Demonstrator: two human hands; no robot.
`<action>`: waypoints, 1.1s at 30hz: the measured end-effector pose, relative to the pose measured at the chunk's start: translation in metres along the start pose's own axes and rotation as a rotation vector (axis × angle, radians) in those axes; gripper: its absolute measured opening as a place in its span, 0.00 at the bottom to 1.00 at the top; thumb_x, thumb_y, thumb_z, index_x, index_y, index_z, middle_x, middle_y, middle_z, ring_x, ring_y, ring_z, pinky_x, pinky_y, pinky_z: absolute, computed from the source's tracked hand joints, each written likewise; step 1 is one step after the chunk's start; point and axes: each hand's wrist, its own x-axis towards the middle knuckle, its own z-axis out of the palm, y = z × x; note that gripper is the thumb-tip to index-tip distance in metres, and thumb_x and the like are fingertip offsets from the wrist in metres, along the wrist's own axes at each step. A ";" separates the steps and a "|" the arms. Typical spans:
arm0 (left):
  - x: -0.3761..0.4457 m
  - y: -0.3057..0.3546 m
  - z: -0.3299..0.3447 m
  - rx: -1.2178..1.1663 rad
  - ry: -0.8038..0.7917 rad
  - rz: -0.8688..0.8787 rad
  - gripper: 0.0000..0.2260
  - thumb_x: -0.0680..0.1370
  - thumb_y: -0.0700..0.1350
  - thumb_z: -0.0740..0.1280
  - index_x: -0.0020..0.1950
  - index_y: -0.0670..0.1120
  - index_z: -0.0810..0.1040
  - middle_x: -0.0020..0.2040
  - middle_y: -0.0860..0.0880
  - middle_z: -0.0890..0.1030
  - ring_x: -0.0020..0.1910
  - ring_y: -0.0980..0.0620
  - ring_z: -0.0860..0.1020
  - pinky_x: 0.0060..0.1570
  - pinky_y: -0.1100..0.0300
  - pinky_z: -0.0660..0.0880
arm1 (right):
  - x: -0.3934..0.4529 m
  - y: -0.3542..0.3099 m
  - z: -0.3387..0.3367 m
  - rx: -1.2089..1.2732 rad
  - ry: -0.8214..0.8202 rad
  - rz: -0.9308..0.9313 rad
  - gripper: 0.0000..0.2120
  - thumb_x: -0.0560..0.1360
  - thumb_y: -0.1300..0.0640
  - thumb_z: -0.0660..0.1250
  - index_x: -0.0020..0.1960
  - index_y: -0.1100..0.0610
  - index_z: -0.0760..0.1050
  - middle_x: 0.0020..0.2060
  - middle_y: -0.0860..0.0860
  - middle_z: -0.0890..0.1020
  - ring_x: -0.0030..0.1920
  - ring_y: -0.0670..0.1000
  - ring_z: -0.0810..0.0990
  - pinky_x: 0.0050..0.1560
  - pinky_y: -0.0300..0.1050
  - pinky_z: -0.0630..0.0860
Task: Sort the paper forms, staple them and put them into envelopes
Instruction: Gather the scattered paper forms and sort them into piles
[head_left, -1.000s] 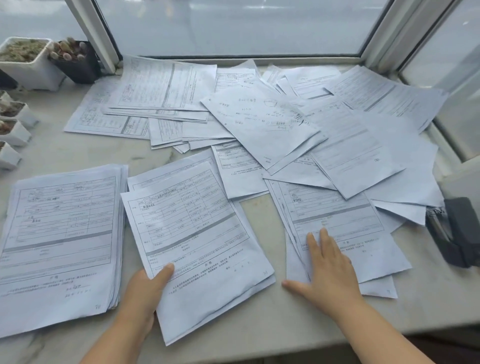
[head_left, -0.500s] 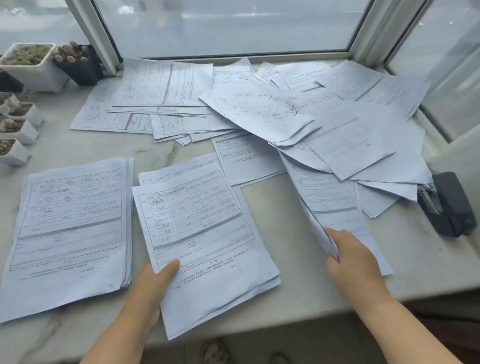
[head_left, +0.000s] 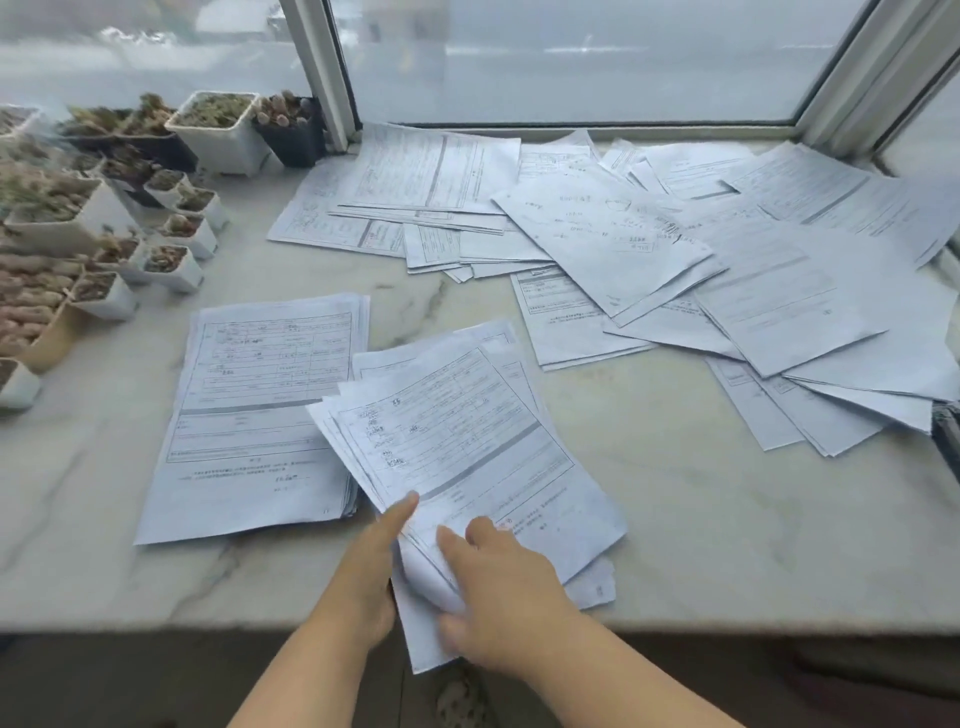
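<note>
Our right hand (head_left: 498, 587) has left the loose heap (head_left: 727, 270) and carried its sheets onto the middle stack (head_left: 467, 441), which both hands now grip at the counter (head_left: 675, 519) edge; our left hand (head_left: 371, 566) pinches underneath. Sorting continues; 1 neat pile (head_left: 260, 415) lies just left.

Both forearms reached forward, close together. Left hand (head_left: 363, 566) pinched papers (head_left: 467, 457), thumb on top; right hand (head_left: 498, 587) gripped them alongside.
</note>
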 end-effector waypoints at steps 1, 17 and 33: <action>0.003 0.000 -0.001 0.072 0.045 0.034 0.12 0.80 0.39 0.62 0.62 0.40 0.77 0.53 0.38 0.83 0.53 0.39 0.82 0.55 0.46 0.76 | 0.001 0.002 -0.002 0.048 -0.015 0.013 0.32 0.74 0.40 0.66 0.74 0.47 0.60 0.63 0.48 0.67 0.63 0.52 0.70 0.58 0.48 0.70; -0.039 0.126 0.007 0.430 -0.032 0.736 0.12 0.72 0.37 0.74 0.50 0.52 0.82 0.47 0.58 0.85 0.48 0.62 0.81 0.44 0.71 0.75 | 0.011 0.035 -0.171 1.258 0.551 -0.151 0.11 0.72 0.65 0.66 0.54 0.57 0.80 0.50 0.52 0.86 0.52 0.49 0.84 0.48 0.38 0.79; 0.030 0.113 0.017 0.394 0.087 0.701 0.16 0.70 0.43 0.74 0.57 0.52 0.79 0.52 0.55 0.84 0.54 0.56 0.80 0.49 0.64 0.76 | 0.066 0.065 -0.129 1.305 0.563 -0.105 0.20 0.67 0.66 0.73 0.58 0.59 0.78 0.52 0.53 0.85 0.55 0.52 0.83 0.49 0.38 0.78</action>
